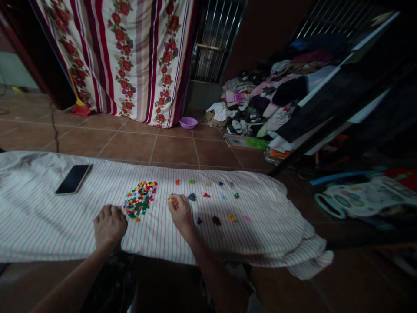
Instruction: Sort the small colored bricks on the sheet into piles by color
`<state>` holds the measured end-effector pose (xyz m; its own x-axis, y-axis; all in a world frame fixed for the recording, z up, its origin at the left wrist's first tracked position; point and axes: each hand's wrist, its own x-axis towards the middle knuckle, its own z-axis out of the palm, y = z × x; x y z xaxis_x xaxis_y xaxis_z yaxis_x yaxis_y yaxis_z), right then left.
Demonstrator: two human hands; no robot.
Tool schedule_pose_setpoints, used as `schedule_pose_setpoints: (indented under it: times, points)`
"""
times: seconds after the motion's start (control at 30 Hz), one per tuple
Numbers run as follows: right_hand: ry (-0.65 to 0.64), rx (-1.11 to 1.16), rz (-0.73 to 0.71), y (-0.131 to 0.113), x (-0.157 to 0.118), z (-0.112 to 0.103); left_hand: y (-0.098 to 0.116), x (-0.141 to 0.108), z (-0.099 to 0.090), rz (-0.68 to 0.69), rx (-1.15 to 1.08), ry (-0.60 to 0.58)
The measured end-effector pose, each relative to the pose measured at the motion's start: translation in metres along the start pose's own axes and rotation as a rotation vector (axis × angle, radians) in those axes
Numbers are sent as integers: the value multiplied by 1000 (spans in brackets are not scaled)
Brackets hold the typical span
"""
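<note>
A heap of small coloured beads lies on a striped cloth spread over the tiled floor. My left hand rests curled on the cloth just left of the heap; I cannot see anything in it. To the right of the heap is my right hand, pinching a tiny yellow bead at its fingertips. Beyond that hand, small sorted groups of beads are laid out in rows by colour: orange, green, red, blue, purple, yellow, pink.
A black phone lies on the cloth at the left. A flowered curtain hangs at the back, with a purple bowl on the floor beside it. Piled clothes and a dark shelf stand at the right.
</note>
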<state>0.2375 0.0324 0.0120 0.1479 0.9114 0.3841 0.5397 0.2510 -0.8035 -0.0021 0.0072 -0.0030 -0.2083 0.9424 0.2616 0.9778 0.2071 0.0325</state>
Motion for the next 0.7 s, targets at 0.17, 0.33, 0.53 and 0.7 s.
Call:
schedule_pose_setpoints:
  times: [0.17, 0.33, 0.53, 0.7]
  points:
    - [132, -6, -34, 16, 13, -25, 0, 0, 0, -16, -1, -13]
    - [286, -56, 43, 36, 25, -64, 2, 0, -5, -25, -6, -35]
    - [406, -105, 194, 65, 10, -123, 2, 1, -5, -27, 3, -47]
    - [529, -181, 285, 87, -6, -171, 1, -2, -4, -3, -5, -11]
